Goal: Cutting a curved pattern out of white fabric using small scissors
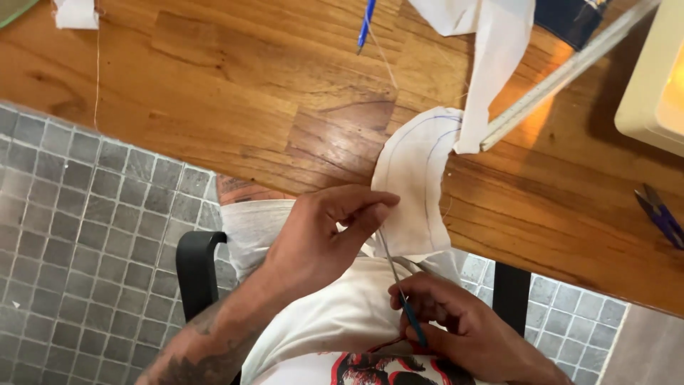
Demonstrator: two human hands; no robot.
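A white fabric piece (415,178) with curved blue drawn lines hangs over the near edge of the wooden table (235,93). My left hand (320,239) pinches the fabric's lower left edge between thumb and fingers. My right hand (456,321) sits lower, at my lap, closed around the blue handle of a thin metal tool (400,289) that looks like small scissors or a seam ripper. The tool's tip points up to the fabric edge beside my left fingers.
A long ruler (563,75) lies diagonally at the upper right over more white cloth (491,50). A blue pen (366,21) sits at the top, small blue snips (662,214) at the right, a cream machine (652,78) in the corner. Grey tiled floor (78,235) lies below.
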